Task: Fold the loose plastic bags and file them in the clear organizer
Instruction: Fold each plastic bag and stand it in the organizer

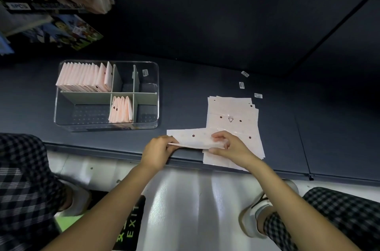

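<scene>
At the near edge of the dark blue-grey shelf (226, 61), a pale pink plastic bag with dark dots (191, 137) is held flat between both hands. Its left end is pinched by the left hand (158, 152), fingers curled over the folded near edge; its right part is gripped by the right hand (228, 145), thumb beneath and fingers on top. Just beyond and under the right hand, a loose stack of unfolded pink bags (232, 115) is spread on the shelf. Further left, well apart from the hands, a clear rectangular organizer with grey dividers (144, 106) is seen, with folded pink bags (84, 78) filed upright in two compartments. Three small white labels (241, 85) lie beyond the stack.
</scene>
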Demonstrator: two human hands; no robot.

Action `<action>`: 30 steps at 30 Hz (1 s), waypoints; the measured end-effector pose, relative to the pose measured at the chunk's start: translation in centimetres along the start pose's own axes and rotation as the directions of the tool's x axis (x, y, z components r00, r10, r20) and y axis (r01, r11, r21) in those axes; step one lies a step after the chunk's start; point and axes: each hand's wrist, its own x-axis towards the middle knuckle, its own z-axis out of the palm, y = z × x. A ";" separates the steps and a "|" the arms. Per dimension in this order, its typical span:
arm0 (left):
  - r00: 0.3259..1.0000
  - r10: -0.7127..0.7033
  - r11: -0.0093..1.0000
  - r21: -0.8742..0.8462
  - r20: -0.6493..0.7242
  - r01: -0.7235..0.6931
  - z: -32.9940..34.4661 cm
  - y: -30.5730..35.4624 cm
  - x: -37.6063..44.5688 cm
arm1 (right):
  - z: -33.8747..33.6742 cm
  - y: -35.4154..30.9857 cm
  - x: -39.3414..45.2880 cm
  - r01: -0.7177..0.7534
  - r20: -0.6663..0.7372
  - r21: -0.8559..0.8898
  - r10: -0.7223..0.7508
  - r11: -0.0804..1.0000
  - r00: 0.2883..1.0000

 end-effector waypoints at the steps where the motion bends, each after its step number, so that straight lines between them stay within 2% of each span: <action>1: 1.000 -0.031 1.000 -0.007 0.002 0.031 -0.2 0.0 0.1 | 0.2 0.1 0.3 -0.002 -0.016 -0.002 0.002 1.000 1.000; 5: 0.993 -0.116 0.991 -0.068 -0.001 0.115 -0.3 0.0 0.6 | 0.9 0.4 1.7 -0.067 -0.138 0.007 0.068 0.998 0.988; 9: 0.988 -0.151 0.983 -0.104 -0.017 0.149 0.1 0.2 0.8 | 1.3 0.5 3.0 -0.155 -0.280 0.034 0.158 0.987 0.947; 12: 0.987 -0.082 0.997 -0.014 -0.135 0.081 0.8 0.6 0.0 | 1.5 0.4 3.7 -0.202 -0.334 -0.023 0.183 0.979 0.925; 14: 0.975 0.060 0.990 0.139 -0.215 -0.030 1.5 0.9 -0.6 | 1.6 0.3 4.1 -0.224 -0.348 -0.063 0.189 0.973 0.918; 15: 0.971 0.144 0.972 0.213 -0.192 -0.102 1.9 1.1 -0.8 | 1.6 0.2 4.2 -0.242 -0.352 -0.078 0.201 0.967 0.914; 17: 0.962 0.271 0.899 0.356 0.001 -0.254 3.0 1.4 -0.9 | 1.6 0.1 4.4 -0.277 -0.363 -0.101 0.224 0.955 0.904; 19: 0.941 0.287 0.826 0.450 0.180 -0.338 4.0 1.2 -1.0 | 1.6 0.0 4.7 -0.307 -0.364 -0.112 0.249 0.945 0.898; 22: 0.941 0.240 0.793 0.511 0.239 -0.332 4.8 0.7 -0.8 | 1.5 0.0 5.0 -0.321 -0.345 -0.099 0.270 0.942 0.899; 25: 0.947 0.255 0.786 0.529 0.196 -0.321 4.6 0.8 -0.4 | 1.4 -0.2 4.9 -0.313 -0.337 0.055 0.313 0.948 0.888; 30: 0.892 0.451 0.773 0.515 -0.037 -0.370 3.6 2.4 1.0 | 1.2 -1.9 4.1 -0.288 -0.267 0.271 0.359 0.919 0.894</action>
